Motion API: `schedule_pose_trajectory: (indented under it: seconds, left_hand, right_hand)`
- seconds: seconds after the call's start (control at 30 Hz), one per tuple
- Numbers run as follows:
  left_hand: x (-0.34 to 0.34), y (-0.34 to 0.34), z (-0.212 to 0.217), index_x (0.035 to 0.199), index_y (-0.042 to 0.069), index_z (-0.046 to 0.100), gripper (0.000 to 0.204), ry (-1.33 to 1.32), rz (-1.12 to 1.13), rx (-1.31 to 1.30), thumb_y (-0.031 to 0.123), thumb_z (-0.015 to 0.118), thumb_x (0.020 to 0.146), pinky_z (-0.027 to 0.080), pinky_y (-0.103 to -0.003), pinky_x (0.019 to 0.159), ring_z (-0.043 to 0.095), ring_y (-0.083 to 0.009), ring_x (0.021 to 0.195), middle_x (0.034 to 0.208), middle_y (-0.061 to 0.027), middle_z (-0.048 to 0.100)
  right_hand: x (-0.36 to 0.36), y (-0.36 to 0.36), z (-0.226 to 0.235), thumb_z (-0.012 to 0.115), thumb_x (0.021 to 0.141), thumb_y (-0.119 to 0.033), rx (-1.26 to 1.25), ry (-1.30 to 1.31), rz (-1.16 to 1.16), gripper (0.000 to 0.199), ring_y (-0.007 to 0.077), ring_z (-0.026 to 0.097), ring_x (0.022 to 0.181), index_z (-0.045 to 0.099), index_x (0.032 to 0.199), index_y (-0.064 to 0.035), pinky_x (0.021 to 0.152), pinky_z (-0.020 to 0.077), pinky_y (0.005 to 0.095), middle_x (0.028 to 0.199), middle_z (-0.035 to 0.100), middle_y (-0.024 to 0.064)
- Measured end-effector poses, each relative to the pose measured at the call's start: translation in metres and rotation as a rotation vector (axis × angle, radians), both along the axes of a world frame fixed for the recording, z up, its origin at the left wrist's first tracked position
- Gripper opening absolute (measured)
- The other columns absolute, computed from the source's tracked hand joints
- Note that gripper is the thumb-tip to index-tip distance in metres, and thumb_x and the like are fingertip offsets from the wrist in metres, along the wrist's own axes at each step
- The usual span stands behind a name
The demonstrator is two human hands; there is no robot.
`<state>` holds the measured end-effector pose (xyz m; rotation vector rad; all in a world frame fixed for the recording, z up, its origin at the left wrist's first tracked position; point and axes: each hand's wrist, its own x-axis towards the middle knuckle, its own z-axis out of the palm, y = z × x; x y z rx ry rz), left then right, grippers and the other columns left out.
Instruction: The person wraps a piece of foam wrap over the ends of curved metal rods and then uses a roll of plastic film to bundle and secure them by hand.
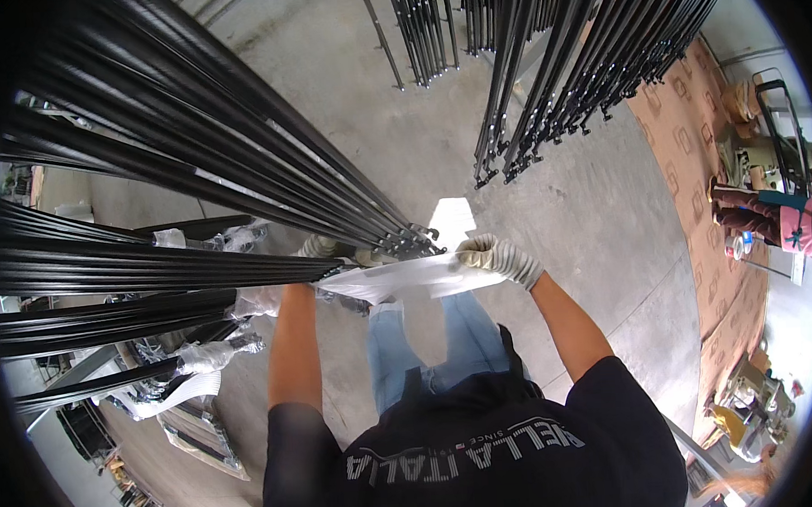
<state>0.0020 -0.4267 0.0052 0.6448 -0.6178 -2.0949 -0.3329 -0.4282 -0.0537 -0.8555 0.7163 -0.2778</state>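
Note:
A thin white wrapping sheet stretches across in front of my thighs, below the ends of a bundle of black tubes. My right hand, in a pale ribbed glove, is closed on the sheet's right end, fingers curled over the edge. My left hand, gloved too, is beside the tube ends near the sheet's left end. Its fingers look curled, but tubes cover part of them, and what they grip is hidden. A bright white piece shows just beyond the sheet; whether it belongs to it I cannot tell.
More black tubes fan out at the left, several ends wrapped in clear plastic. Rows of upright black tubes stand far right on the concrete floor. Brown patterned cardboard lies along the right, near another person.

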Motion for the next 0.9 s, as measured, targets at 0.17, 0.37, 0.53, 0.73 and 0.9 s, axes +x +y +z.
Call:
schedule_pose_trajectory:
  seconds: [0.17,0.37,0.53,0.73,0.9]
  left_hand:
    - [0.009,-0.010,-0.007,0.108,0.001,0.049,0.063,-0.089,-0.009,0.017,0.044,0.065,0.064,0.038,-0.034,0.087,0.050,-0.0229,0.096,0.102,-0.0113,0.053]
    - [0.013,-0.024,-0.006,0.108,0.001,0.049,0.061,-0.159,-0.022,0.013,0.042,0.064,0.065,0.038,-0.033,0.087,0.049,-0.0228,0.097,0.102,-0.0113,0.053]
    - [0.019,-0.026,-0.009,0.107,0.001,0.049,0.060,-0.187,-0.013,0.015,0.041,0.064,0.066,0.038,-0.033,0.087,0.049,-0.0227,0.097,0.102,-0.0112,0.053]
    - [0.016,-0.031,-0.012,0.107,0.001,0.049,0.058,-0.223,-0.003,0.016,0.040,0.063,0.067,0.038,-0.033,0.087,0.049,-0.0226,0.097,0.102,-0.0112,0.053]
    - [0.014,-0.034,-0.016,0.107,0.001,0.049,0.057,-0.255,0.004,0.022,0.038,0.063,0.068,0.038,-0.033,0.087,0.049,-0.0225,0.097,0.102,-0.0112,0.053]
  right_hand:
    - [0.016,0.016,0.020,0.060,0.075,-0.017,-0.161,0.418,0.432,0.021,0.0130,0.057,0.078,0.062,0.092,-0.0054,0.072,0.0450,0.0246,0.084,0.063,0.0038]
    - [0.052,-0.014,-0.010,0.055,0.073,-0.022,-0.311,0.618,0.494,0.019,0.0108,0.050,0.059,0.064,0.084,-0.0095,0.057,0.0409,0.0259,0.066,0.060,0.0006]
    - [0.055,-0.035,-0.002,0.057,0.075,-0.038,-0.282,0.532,0.349,0.032,0.0115,0.048,0.061,0.063,0.083,-0.0078,0.061,0.0399,0.0265,0.065,0.058,0.0019]
    - [0.061,-0.045,0.000,0.062,0.071,-0.030,-0.290,0.616,0.338,0.024,0.0105,0.043,0.052,0.062,0.074,-0.0059,0.052,0.0371,0.0255,0.058,0.051,-0.0014]
    - [0.061,-0.039,0.008,0.061,0.071,-0.028,-0.365,0.571,0.403,0.024,0.0122,0.045,0.053,0.061,0.073,-0.0040,0.054,0.0386,0.0274,0.056,0.052,0.0048]
